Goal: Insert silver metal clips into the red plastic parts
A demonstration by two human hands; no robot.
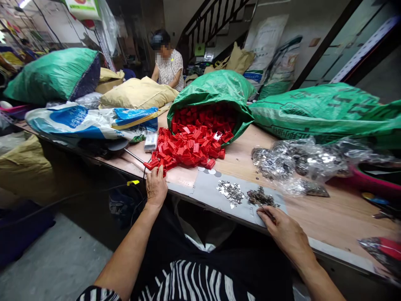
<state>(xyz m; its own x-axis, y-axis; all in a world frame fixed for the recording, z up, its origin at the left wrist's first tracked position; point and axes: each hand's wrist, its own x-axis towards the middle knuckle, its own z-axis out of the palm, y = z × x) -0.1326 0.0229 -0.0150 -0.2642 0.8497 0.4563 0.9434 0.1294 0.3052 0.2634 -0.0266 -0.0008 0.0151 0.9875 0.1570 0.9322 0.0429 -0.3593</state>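
Note:
My left hand (156, 184) rests at the table's near edge with its fingertips on the front of a heap of small red plastic pieces (188, 146); the fingers are curled on one red piece. The heap spills from an open green sack (216, 90). My right hand (282, 230) lies on a grey mat (206, 190), fingers pinched on a thin dark metal part beside a small pile of dark metal parts (261, 197). A pile of shiny silver metal parts (231, 192) lies just left of it.
Clear plastic bags of metal parts (297, 163) sit to the right, with a long green sack (328, 110) behind. Blue-white (90, 121) and yellow sacks (138, 94) lie to the left. Another person (167, 62) sits at the far end. A pink basin (372, 179) is at the right.

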